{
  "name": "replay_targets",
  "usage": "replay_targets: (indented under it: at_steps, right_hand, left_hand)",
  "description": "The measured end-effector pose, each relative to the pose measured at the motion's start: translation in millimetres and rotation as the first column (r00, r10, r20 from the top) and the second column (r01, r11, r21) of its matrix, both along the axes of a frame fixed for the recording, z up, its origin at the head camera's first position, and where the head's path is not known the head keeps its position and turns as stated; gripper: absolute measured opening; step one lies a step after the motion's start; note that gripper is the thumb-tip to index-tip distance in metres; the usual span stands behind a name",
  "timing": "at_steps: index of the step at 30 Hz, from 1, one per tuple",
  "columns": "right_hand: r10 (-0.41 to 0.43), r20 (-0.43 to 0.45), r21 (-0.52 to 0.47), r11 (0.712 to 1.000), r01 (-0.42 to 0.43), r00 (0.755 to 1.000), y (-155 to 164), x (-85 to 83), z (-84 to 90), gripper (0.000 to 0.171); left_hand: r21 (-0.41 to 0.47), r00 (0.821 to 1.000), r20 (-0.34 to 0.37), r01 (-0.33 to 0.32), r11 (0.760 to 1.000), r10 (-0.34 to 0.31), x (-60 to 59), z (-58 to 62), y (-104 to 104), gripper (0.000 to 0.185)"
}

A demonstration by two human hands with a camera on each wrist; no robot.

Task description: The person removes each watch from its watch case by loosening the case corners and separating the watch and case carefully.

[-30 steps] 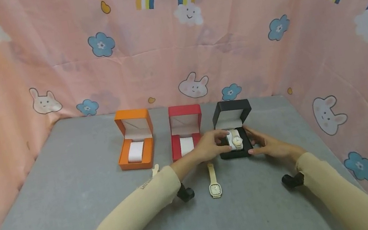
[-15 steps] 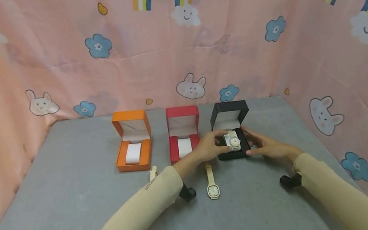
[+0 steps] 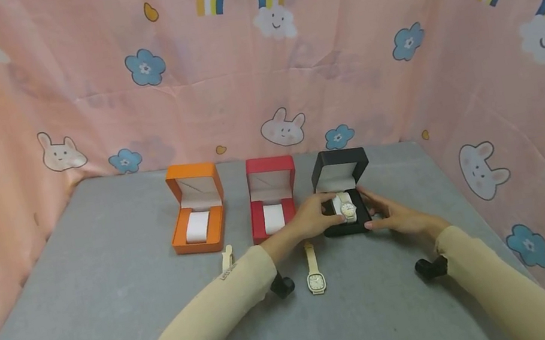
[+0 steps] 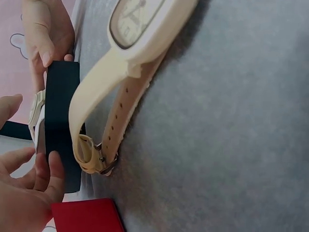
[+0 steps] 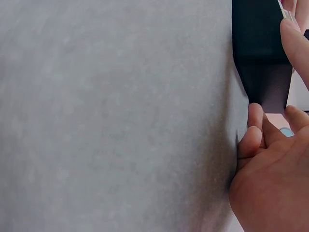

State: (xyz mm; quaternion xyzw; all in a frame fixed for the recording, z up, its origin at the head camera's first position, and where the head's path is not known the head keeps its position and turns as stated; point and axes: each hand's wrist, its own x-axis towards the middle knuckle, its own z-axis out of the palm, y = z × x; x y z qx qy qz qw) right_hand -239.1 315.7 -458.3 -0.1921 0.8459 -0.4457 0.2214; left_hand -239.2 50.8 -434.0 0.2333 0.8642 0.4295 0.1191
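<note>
Watch seated on cushion in black box, centre right of frame. Left hand and right hand steady box sides, fingers relaxed, gripping nothing. Next, likely: shutting lid squarely.

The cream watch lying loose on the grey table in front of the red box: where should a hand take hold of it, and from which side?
Probably the square case of the cream watch, pinched across its two side edges from above. It lies face up with the strap stretched away toward the red box, so the case sides look free and nearest the person.
</note>
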Motion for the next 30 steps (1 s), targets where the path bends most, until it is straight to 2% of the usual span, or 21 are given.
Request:
replay_targets:
  at_steps: [11,18,30]
  right_hand:
    - [0.001,0.001,0.002,1.0,-0.001,1.0,-1,0.2,1.4,0.095]
    - [-0.005,-0.005,-0.009,1.0,0.005,1.0,-1,-2.0,-1.7,0.094]
    - [0.003,0.007,-0.02,1.0,-0.003,1.0,1,-1.9,-2.1,0.095]
  left_hand:
    - [-0.038,0.997,-0.066,0.027,0.999,-0.029,-5.9,-4.7,4,0.067]
    - [-0.122,0.991,-0.13,0.025,0.992,-0.041,-10.8,-8.3,7,0.072]
    - [-0.151,0.991,-0.134,-0.015,0.988,-0.005,-13.0,-5.0,13,0.074]
